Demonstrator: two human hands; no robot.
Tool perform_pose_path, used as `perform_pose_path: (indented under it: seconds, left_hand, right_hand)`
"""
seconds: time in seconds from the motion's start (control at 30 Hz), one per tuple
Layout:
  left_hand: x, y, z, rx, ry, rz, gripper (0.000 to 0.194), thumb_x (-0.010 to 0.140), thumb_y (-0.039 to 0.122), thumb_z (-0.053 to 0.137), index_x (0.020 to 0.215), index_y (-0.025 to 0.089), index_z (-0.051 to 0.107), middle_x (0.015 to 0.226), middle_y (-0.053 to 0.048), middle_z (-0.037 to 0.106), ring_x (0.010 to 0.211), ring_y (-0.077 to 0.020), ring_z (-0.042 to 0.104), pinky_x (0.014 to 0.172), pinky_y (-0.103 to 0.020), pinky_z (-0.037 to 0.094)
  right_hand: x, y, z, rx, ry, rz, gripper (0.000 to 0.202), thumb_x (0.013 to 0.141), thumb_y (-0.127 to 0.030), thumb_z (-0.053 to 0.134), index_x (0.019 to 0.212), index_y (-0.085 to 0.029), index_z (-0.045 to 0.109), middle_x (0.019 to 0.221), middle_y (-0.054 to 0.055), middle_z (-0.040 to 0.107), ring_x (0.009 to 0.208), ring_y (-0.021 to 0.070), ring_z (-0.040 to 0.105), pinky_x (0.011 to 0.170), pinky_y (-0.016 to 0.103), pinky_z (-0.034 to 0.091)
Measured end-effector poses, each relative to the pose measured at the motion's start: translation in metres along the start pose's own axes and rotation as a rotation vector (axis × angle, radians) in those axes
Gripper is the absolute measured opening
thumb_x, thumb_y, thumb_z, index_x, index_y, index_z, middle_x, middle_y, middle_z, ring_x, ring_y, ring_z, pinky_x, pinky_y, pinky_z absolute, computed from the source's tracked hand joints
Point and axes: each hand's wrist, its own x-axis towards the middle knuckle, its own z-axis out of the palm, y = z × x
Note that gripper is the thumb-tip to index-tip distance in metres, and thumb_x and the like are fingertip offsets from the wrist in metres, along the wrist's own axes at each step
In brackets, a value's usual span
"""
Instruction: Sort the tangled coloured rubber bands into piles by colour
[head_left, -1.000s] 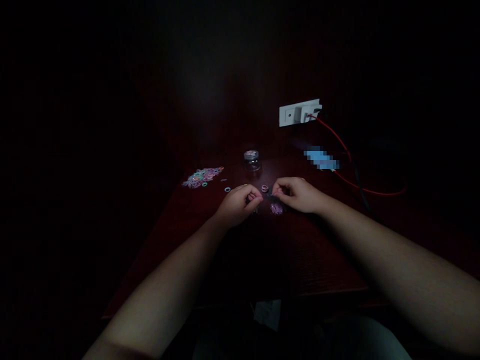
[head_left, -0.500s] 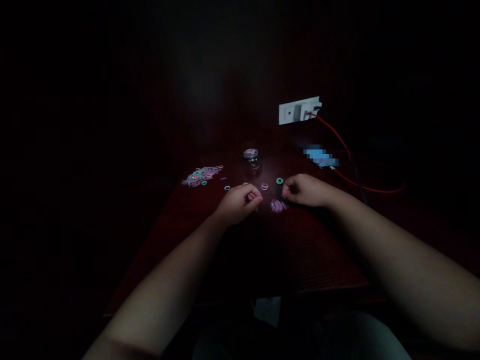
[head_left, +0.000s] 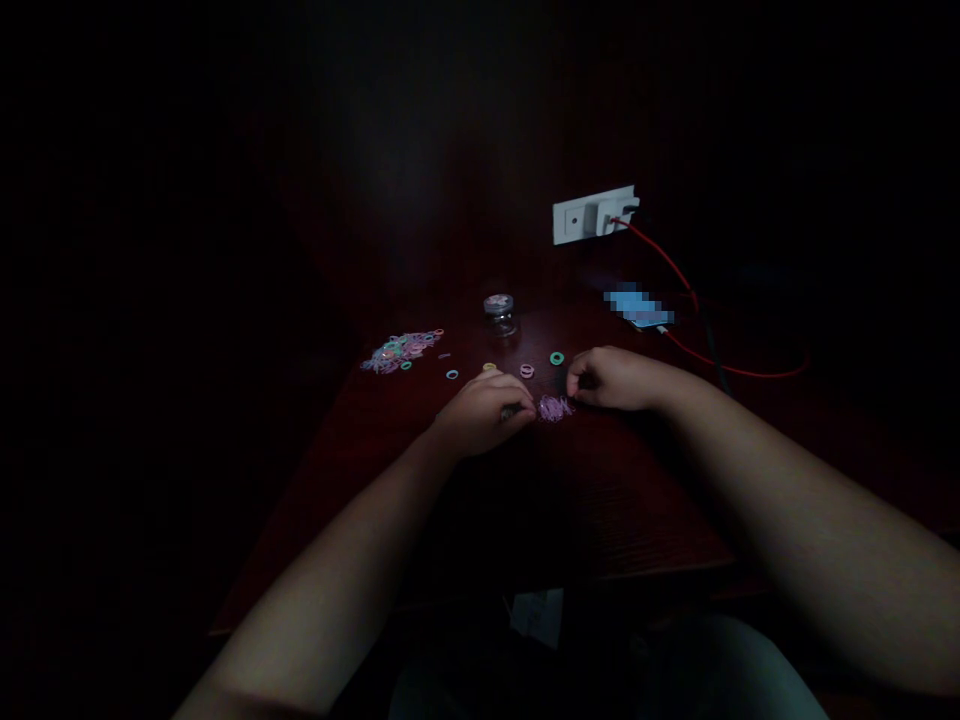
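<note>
My left hand (head_left: 491,412) is at the left edge of a small pile of purple rubber bands (head_left: 555,408), its fingers curled and fingertips close together. Whether a band is between them is too small to see. To the right of that pile my right hand (head_left: 600,380) rests with thumb and fingers pinched; what they hold, if anything, is hidden. Just beyond the hands lie pink bands (head_left: 527,371), a green band ring (head_left: 556,358) and a yellow band (head_left: 489,367), partly behind my left hand. A blue band (head_left: 452,375) lies further left.
A mixed heap of coloured bands (head_left: 403,352) lies at the table's left. Behind the hands stands a clear lidded jar (head_left: 499,308). A phone (head_left: 639,307), its screen blurred, is joined by a red cable (head_left: 739,372) to a charger in the wall socket (head_left: 574,222). The dark red table (head_left: 570,510) is dimly lit.
My left hand has moved right and slightly nearer, up to the purple pile, its fingers reaching further out. My right hand stays nearly in place. The view has shifted slightly.
</note>
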Motion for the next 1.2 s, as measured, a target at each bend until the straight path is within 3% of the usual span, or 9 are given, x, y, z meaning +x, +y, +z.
perform_pose_path:
  seconds: [0.23, 0.57, 0.83, 1.2]
  left_hand:
    - [-0.001, -0.004, 0.004, 0.011, -0.065, 0.015, 0.02, 0.086, 0.028, 0.058, 0.103, 0.024, 0.068, 0.11, -0.003, 0.068, 0.108, -0.0196, 0.058, 0.099, -0.039, 0.04]
    - [-0.003, -0.003, 0.008, -0.001, -0.112, 0.012, 0.029, 0.085, 0.03, 0.06, 0.113, 0.027, 0.065, 0.118, -0.002, 0.067, 0.118, -0.0205, 0.053, 0.104, -0.042, 0.039]
    - [-0.003, -0.007, 0.005, -0.003, -0.033, 0.041, 0.02, 0.087, 0.028, 0.058, 0.104, 0.024, 0.068, 0.107, -0.002, 0.07, 0.109, -0.0183, 0.059, 0.101, -0.04, 0.041]
    - [-0.003, -0.008, 0.006, -0.017, -0.038, 0.006, 0.019, 0.086, 0.028, 0.058, 0.101, 0.024, 0.069, 0.106, -0.002, 0.071, 0.109, -0.0189, 0.059, 0.101, -0.039, 0.042]
  right_hand:
    - [0.003, -0.005, 0.008, -0.068, 0.001, 0.017, 0.013, 0.069, -0.016, 0.062, 0.077, -0.023, 0.07, 0.077, 0.0, 0.069, 0.074, 0.0165, 0.061, 0.078, 0.029, 0.039]
    - [0.002, -0.013, 0.008, -0.024, 0.01, -0.009, 0.009, 0.07, -0.019, 0.063, 0.079, -0.02, 0.064, 0.073, -0.001, 0.064, 0.065, 0.013, 0.055, 0.062, 0.024, 0.036]
    - [0.004, -0.003, 0.009, -0.06, 0.077, -0.024, 0.016, 0.073, -0.01, 0.055, 0.081, -0.02, 0.064, 0.083, 0.001, 0.068, 0.078, 0.0153, 0.059, 0.077, 0.027, 0.037]
    - [0.006, -0.006, 0.012, 0.074, 0.071, -0.216, 0.033, 0.075, -0.006, 0.05, 0.092, -0.022, 0.073, 0.096, 0.004, 0.063, 0.089, 0.0169, 0.058, 0.085, 0.029, 0.042]
